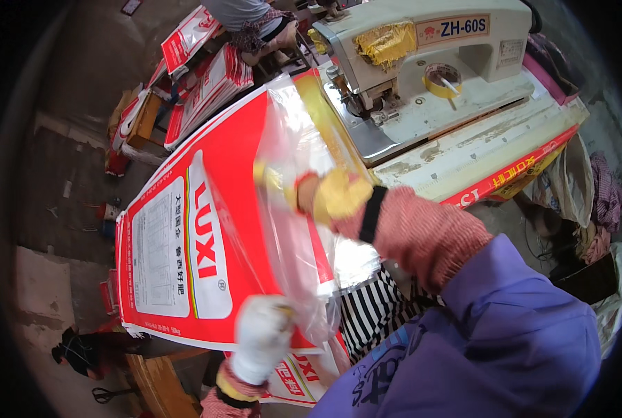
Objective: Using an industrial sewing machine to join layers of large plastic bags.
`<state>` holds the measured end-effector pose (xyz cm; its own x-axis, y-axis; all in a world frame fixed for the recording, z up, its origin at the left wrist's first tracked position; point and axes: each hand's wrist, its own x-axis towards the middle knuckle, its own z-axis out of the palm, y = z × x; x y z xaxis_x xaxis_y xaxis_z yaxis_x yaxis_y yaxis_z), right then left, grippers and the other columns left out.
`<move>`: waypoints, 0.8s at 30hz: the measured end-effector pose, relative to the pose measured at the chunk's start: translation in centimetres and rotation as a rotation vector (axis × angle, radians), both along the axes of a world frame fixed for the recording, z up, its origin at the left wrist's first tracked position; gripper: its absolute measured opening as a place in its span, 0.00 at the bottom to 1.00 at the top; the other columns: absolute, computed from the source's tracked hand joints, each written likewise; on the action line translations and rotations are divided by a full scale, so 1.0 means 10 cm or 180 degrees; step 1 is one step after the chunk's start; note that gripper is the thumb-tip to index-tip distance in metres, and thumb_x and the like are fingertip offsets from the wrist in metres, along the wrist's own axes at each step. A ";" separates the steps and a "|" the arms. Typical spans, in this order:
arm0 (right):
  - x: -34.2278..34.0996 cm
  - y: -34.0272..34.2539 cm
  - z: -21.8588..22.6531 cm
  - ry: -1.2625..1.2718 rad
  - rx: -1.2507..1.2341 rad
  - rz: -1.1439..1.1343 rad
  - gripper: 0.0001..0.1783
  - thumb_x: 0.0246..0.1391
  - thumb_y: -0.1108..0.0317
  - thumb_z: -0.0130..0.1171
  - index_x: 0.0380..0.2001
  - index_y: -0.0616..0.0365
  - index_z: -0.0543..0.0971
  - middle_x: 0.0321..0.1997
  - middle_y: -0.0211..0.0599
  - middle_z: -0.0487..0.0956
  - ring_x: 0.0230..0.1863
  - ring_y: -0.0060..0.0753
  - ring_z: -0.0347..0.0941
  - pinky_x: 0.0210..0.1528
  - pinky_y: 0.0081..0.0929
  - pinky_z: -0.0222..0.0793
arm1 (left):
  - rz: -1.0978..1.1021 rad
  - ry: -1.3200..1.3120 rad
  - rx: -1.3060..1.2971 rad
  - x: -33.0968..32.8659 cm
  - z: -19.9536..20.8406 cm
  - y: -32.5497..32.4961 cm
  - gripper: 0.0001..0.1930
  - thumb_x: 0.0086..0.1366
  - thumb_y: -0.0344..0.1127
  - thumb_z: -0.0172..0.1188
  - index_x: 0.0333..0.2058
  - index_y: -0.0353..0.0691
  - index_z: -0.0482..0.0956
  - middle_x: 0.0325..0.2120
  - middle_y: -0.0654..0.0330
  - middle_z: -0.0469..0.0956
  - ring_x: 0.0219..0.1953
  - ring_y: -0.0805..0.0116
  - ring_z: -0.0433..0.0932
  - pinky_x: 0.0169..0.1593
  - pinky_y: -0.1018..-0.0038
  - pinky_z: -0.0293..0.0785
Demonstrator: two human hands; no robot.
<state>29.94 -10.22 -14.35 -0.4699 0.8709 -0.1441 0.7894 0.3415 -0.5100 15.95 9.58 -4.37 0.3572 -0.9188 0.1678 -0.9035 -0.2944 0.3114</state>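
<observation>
Hard to see: the clear plastic liner [293, 209] blurs the fingers of the right hand [325, 195], which sits behind or inside it; which of the two cannot be told. The left hand [262, 338] is smeared by motion, so its finger shapes are unclear. The picture's corners are black from the fisheye rim.
Cut off: the sewing machine [422, 63] runs past the top edge; a seated person [252, 24] at the top shows only a torso and lap.
Sack: a large red and white woven sack [185, 244] lies flat on the table, slanting from lower left to upper right, its printed face up and its open end toward the sewing machine.
Sack contents: the clear plastic liner sticks out of the sack's mouth, crumpled and shiny, draping toward the person's striped clothing.
Right hand: in a yellow glove, arm in a pink knitted sleeve reaching in from the right across the body, fingers closed on the liner near the sack's upper edge.
Left hand: in a white glove, coming up from the bottom edge, gripping the sack's lower edge where the liner hangs.
Nearby: more red and white sacks [206, 76] are piled at upper left; a roll of yellow tape [442, 78] rests on the machine bed; black scissors [102, 395] lie on the floor at lower left.
</observation>
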 end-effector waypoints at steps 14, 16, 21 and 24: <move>-0.75 -0.24 0.56 -0.4596 -0.5288 1.0277 0.31 0.49 0.48 0.53 0.53 0.51 0.62 0.34 0.53 0.75 0.37 0.49 0.73 0.38 0.37 0.68 | -0.0171 -0.2208 -0.0081 1.25 0.69 -1.64 0.26 0.38 0.28 0.66 0.41 0.38 0.71 0.36 0.51 0.72 0.41 0.53 0.71 0.43 0.65 0.69; -0.88 -0.15 0.73 -0.4796 -0.4608 1.0664 0.31 0.48 0.47 0.53 0.53 0.49 0.63 0.36 0.53 0.75 0.38 0.50 0.73 0.38 0.37 0.68 | 0.0145 -0.2863 -0.0040 1.54 0.54 -1.92 0.19 0.41 0.31 0.64 0.36 0.39 0.73 0.34 0.52 0.73 0.40 0.54 0.72 0.40 0.65 0.70; -0.78 -0.03 0.46 -0.4146 -0.2826 1.2852 0.36 0.48 0.40 0.45 0.56 0.48 0.62 0.45 0.52 0.73 0.47 0.50 0.70 0.48 0.37 0.63 | -0.0947 -0.1987 0.1689 1.58 0.03 -1.91 0.04 0.53 0.32 0.51 0.27 0.44 0.74 0.22 0.57 0.75 0.27 0.61 0.77 0.30 0.68 0.73; -0.83 -0.08 0.35 -0.4835 -0.3469 1.2107 0.34 0.49 0.43 0.43 0.59 0.43 0.58 0.39 0.48 0.76 0.41 0.47 0.73 0.42 0.38 0.67 | 0.0345 -0.2657 0.1688 1.67 0.04 -1.95 0.03 0.54 0.32 0.50 0.26 0.43 0.73 0.21 0.56 0.74 0.25 0.62 0.77 0.27 0.69 0.74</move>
<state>21.60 -10.99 -10.90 0.9841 0.1777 -0.0043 0.0428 -0.2607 -0.9645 32.67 -9.87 -4.02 0.3983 -0.9171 -0.0195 -0.7330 -0.3054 -0.6078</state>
